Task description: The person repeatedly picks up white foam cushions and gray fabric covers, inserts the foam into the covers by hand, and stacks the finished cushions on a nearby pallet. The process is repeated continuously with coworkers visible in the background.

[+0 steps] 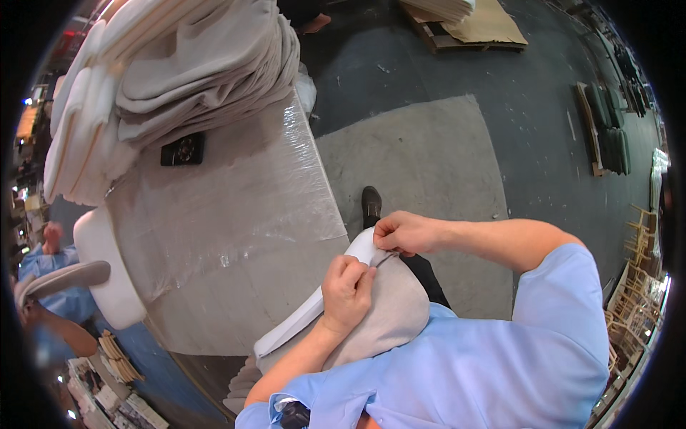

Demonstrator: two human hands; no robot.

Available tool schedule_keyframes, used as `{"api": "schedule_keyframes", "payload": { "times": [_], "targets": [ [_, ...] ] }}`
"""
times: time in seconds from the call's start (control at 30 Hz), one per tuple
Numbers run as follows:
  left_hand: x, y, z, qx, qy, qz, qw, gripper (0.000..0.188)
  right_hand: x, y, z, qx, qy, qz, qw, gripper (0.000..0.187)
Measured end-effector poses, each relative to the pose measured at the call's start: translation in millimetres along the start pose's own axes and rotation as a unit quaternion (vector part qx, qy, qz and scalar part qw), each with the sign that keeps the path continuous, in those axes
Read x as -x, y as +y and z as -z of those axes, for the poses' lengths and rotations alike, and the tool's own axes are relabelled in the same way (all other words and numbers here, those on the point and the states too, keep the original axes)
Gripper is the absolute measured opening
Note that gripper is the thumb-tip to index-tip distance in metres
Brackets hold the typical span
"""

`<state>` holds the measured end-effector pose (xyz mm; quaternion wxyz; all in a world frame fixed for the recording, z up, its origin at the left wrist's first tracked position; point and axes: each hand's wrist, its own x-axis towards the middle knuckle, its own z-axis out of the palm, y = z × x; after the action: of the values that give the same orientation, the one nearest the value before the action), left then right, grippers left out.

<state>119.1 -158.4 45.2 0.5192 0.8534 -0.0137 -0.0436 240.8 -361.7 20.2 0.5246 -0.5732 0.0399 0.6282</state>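
A cushion with a white foam pad (pixel 289 323) and a grey fabric cover (pixel 394 304) rests against my body at the table's near right edge. My left hand (pixel 346 292) is closed, thumb against fingers, at the cover's edge where the white foam shows. Farther along the same edge, my right hand (pixel 404 233) pinches the fabric near the cushion's far corner. A dark line, perhaps an opening or seam, shows between the two hands. The fingertips partly hide the bit of cover they grip.
The table (pixel 229 286) has clear plastic film over it. Grey covers (pixel 207 71) and white foam pads (pixel 86 143) are piled at its far left, beside a small black object (pixel 183 150). At left, a co-worker (pixel 61 286) holds a grey cushion (pixel 68 279). A pallet (pixel 479 44) stands beyond.
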Motion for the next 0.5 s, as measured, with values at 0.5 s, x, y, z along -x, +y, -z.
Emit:
{"api": "schedule_keyframes", "payload": {
  "times": [0.5],
  "targets": [
    [-32.8, -23.9, 10.1, -0.034, -0.156, 0.134, 0.978, 0.015, -10.2, 20.8, -21.6, 0.054, 0.220, 0.191, 0.955, 0.018]
  ]
}}
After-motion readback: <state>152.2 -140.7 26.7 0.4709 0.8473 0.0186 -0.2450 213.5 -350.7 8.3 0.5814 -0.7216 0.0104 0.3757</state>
